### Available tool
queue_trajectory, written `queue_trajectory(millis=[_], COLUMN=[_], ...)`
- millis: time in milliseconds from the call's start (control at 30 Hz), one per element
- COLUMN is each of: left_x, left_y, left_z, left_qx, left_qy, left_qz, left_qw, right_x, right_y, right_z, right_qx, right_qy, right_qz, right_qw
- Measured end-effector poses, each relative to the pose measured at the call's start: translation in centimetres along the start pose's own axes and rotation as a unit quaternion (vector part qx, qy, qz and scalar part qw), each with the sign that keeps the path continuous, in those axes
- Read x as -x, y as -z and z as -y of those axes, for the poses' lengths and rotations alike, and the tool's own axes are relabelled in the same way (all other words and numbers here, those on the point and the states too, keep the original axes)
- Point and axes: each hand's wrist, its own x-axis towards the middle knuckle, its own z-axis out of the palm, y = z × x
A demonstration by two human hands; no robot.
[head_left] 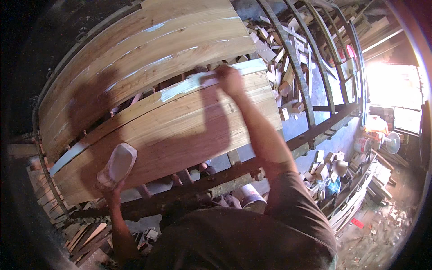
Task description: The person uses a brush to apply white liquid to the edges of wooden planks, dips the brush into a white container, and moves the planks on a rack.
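Observation:
My left hand (112,188) grips a pale, oblong tub (120,164), tilted, with a whitish paste showing inside. It is above the near left part of the wooden boards (180,130). My right hand (230,80) is closed around a small flat spreading tool (209,80), partly blurred and in shadow. That tool touches the upper side of a narrow board strip (135,108), where wet white paste (177,91) lies in a long streak. More paste coats the strip's far right and its left end.
A gap separates the strip from the far boards (148,49), which have white smears along their seams. A metal frame (294,58) with curved bars stands at right. Offcuts (288,85) are piled behind it. A white bucket (253,196) sits below the near rail (216,182); a fan (391,142) is farther right.

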Motion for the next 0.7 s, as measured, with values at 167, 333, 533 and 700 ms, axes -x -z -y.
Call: queue_trajectory(millis=[167, 333, 533, 700], left_x=[0.1, 1.0, 1.2, 1.9], left_y=[-0.3, -0.4, 0.5, -0.3], left_z=[2.6, 1.2, 0.1, -3.6], left_qx=[-0.009, 0.029, -0.025, -0.013], left_qy=[0.046, 0.010, 0.072, 0.038], left_qz=[0.074, 0.088, 0.077, 0.070], left_qw=[0.996, 0.996, 0.994, 0.997], right_x=[-2.6, -3.3, -0.4, 2.0], right_y=[13.8, 17.6, 15.2, 7.2], right_z=[-10.5, -9.4, -6.6, -6.0], right_qx=[0.248, 0.269, 0.244, 0.165], right_qy=[-0.064, -0.094, -0.032, -0.044], right_qz=[-0.092, -0.134, -0.093, -0.075], right_qw=[0.962, 0.949, 0.965, 0.983])
